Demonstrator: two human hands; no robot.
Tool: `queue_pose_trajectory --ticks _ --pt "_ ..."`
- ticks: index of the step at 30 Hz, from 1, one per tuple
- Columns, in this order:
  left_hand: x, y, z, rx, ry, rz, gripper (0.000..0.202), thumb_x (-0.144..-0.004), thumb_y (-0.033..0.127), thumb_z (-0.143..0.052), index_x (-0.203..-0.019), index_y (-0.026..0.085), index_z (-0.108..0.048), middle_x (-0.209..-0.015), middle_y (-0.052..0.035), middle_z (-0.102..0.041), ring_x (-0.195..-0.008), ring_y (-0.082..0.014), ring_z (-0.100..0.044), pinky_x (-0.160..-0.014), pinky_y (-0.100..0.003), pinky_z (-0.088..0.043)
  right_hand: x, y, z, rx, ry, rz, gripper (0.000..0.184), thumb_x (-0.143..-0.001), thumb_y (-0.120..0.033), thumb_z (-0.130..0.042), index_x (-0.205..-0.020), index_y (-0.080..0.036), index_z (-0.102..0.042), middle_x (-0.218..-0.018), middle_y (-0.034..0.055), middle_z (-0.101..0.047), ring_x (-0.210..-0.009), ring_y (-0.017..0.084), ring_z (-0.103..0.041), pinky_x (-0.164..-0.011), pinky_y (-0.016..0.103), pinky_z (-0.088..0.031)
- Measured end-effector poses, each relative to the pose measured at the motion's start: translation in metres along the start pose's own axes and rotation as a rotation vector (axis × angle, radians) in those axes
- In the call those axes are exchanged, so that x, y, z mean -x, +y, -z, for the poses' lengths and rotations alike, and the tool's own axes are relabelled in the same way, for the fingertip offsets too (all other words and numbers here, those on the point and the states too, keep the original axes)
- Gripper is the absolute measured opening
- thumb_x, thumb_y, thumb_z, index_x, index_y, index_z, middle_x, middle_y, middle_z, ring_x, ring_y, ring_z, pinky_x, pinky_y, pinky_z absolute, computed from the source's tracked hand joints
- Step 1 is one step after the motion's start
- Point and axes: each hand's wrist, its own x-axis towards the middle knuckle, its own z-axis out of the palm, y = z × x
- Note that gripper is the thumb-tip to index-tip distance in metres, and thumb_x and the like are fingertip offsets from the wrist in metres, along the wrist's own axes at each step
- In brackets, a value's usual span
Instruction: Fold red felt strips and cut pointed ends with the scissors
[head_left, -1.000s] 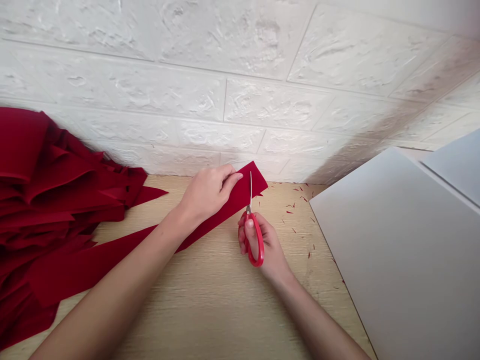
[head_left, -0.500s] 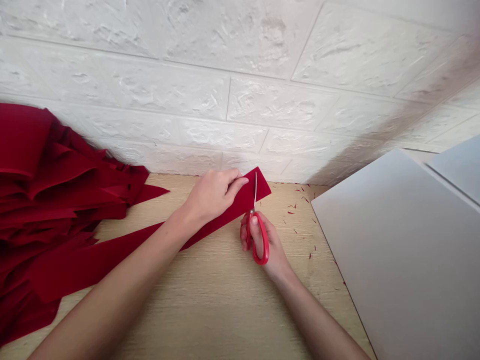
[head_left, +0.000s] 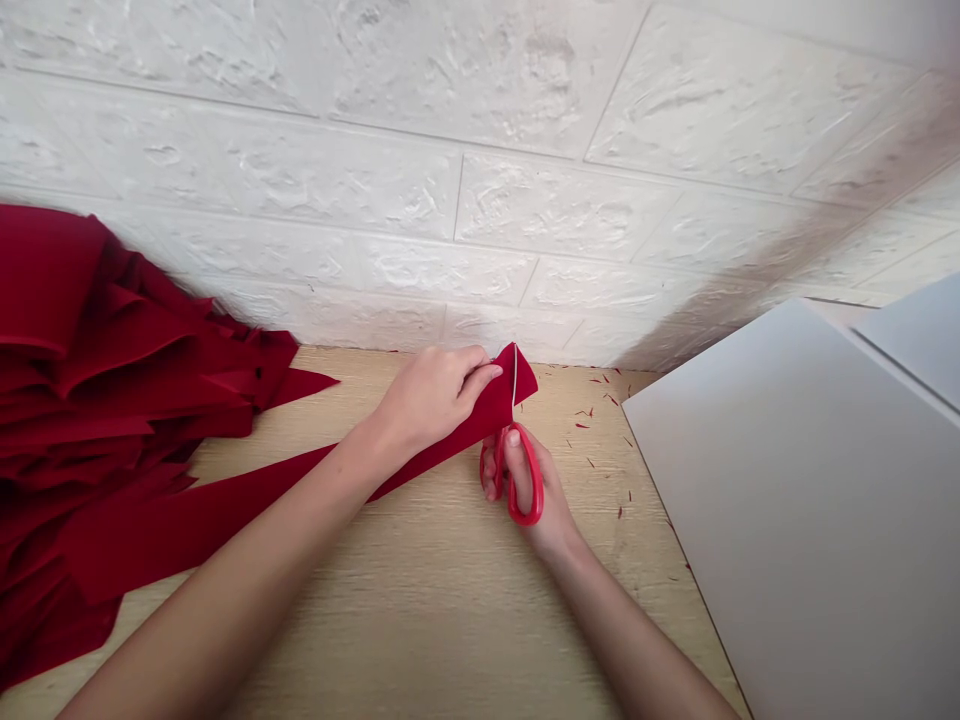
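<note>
A long strip of dark red fabric (head_left: 487, 410) runs from the left up to the middle of the table. Near its far end my left hand (head_left: 444, 392) pinches its upper edge between thumb and fingers. My right hand (head_left: 541, 485) grips a pair of scissors (head_left: 535, 480) by its red handles, the thumb through one loop. The metal blades point away from me and lie across the strip just right of my left fingertips. Beyond the blades, the strip's end piece is bent out of line. The lower blade is hidden by the fabric.
A heap of red fabric (head_left: 135, 370) fills the table's left side. Small red scraps (head_left: 585, 412) are scattered on the wooden table (head_left: 450, 610) to the right. A white panel (head_left: 795, 490) stands at the right, and a white brick-patterned wall (head_left: 420, 200) rises behind.
The scissors have moved slightly forward across the strip. The strip's end, flat before, is now bent and creased at the blades. My left hand has shifted slightly right.
</note>
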Motion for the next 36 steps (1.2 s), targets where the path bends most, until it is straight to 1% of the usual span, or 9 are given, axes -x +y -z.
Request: queue_pose_trajectory --ticks 7,9,12,14,18,23,28,32,36 --pt "-0.001 0.0 -0.001 -0.005 -0.005 0.022 0.038 -0.099 0.035 -0.047 -0.064 0.019 -0.044 -0.056 0.004 -0.047 -0.053 -0.0104 -0.037 -0.057 -0.03 -0.026 0.0 -0.005 0.003 -0.006 -0.045 -0.01 0.052 -0.088 -0.072 -0.057 -0.079 -0.022 -0.049 -0.063 -0.0047 -0.053 -0.048 0.009 -0.048 -0.048 0.024 -0.037" --pt "-0.001 0.0 0.0 0.0 -0.006 0.031 0.034 -0.099 0.034 -0.047 -0.07 0.019 -0.053 -0.058 0.0037 -0.051 -0.053 -0.0106 -0.039 -0.058 -0.03 -0.026 0.0 -0.006 0.003 -0.001 -0.041 -0.022 0.053 -0.087 -0.073 -0.058 -0.078 -0.022 -0.048 -0.063 -0.005 -0.053 -0.047 0.009 -0.048 -0.048 0.024 -0.037" --pt "-0.001 0.0 0.001 0.024 -0.004 0.045 0.024 -0.099 0.032 -0.048 -0.085 0.019 -0.063 -0.06 0.0042 -0.055 -0.052 -0.0109 -0.04 -0.058 -0.03 -0.028 0.0 -0.007 0.003 0.019 -0.029 -0.032 0.053 -0.087 -0.073 -0.057 -0.077 -0.022 -0.048 -0.062 -0.005 -0.053 -0.047 0.009 -0.047 -0.047 0.025 -0.037" --pt "-0.001 0.001 0.001 0.031 -0.004 0.057 0.024 -0.098 0.032 -0.048 -0.086 0.019 -0.064 -0.061 0.0039 -0.056 -0.053 -0.0112 -0.042 -0.059 -0.03 -0.029 0.0 -0.008 0.002 0.033 -0.02 -0.036 0.054 -0.086 -0.074 -0.057 -0.077 -0.022 -0.047 -0.062 -0.005 -0.053 -0.047 0.009 -0.048 -0.047 0.025 -0.037" --pt "-0.001 0.003 0.0 0.087 -0.007 0.094 0.025 -0.097 0.031 -0.047 -0.079 0.018 -0.061 -0.066 0.0024 -0.062 -0.056 -0.0118 -0.047 -0.059 -0.03 -0.032 0.002 -0.009 0.0 0.058 -0.009 -0.037 0.057 -0.082 -0.077 -0.059 -0.076 -0.023 -0.045 -0.062 -0.0056 -0.052 -0.047 0.008 -0.047 -0.047 0.024 -0.039" --pt "-0.001 0.004 -0.001 0.243 -0.029 0.118 0.028 -0.098 0.038 -0.047 -0.083 0.019 -0.063 -0.073 0.0019 -0.067 -0.063 -0.0124 -0.055 -0.061 -0.029 -0.037 0.004 -0.008 -0.002 0.07 -0.018 -0.029 0.056 -0.082 -0.076 -0.061 -0.077 -0.023 -0.046 -0.063 -0.0059 -0.051 -0.048 0.008 -0.046 -0.047 0.024 -0.04" --pt "-0.001 0.004 0.001 0.203 -0.007 0.08 0.032 -0.099 0.035 -0.047 -0.071 0.019 -0.053 -0.061 0.0046 -0.054 -0.056 -0.0103 -0.045 -0.056 -0.029 -0.031 0.005 -0.007 -0.002 0.074 -0.023 -0.014 0.054 -0.083 -0.074 -0.062 -0.076 -0.022 -0.046 -0.062 -0.0062 -0.05 -0.048 0.008 -0.046 -0.047 0.023 -0.039" --pt "-0.002 0.005 0.0 0.191 -0.011 0.078 0.035 -0.099 0.033 -0.045 -0.068 0.019 -0.046 -0.059 0.0051 -0.046 -0.055 -0.0101 -0.04 -0.055 -0.029 -0.028 0.006 -0.008 -0.003 0.074 -0.014 -0.02 0.053 -0.085 -0.072 -0.062 -0.076 -0.023 -0.045 -0.062 -0.0062 -0.049 -0.049 0.008 -0.045 -0.047 0.023 -0.039" --pt "-0.001 0.005 -0.001 0.167 0.0 0.061 0.034 -0.099 0.03 -0.043 -0.067 0.02 -0.042 -0.058 0.0054 -0.043 -0.053 -0.0101 -0.036 -0.057 -0.03 -0.027 0.008 -0.01 -0.002 0.085 -0.007 -0.031 0.05 -0.085 -0.071 -0.061 -0.077 -0.023 -0.046 -0.062 -0.0058 -0.049 -0.05 0.01 -0.045 -0.048 0.025 -0.041"
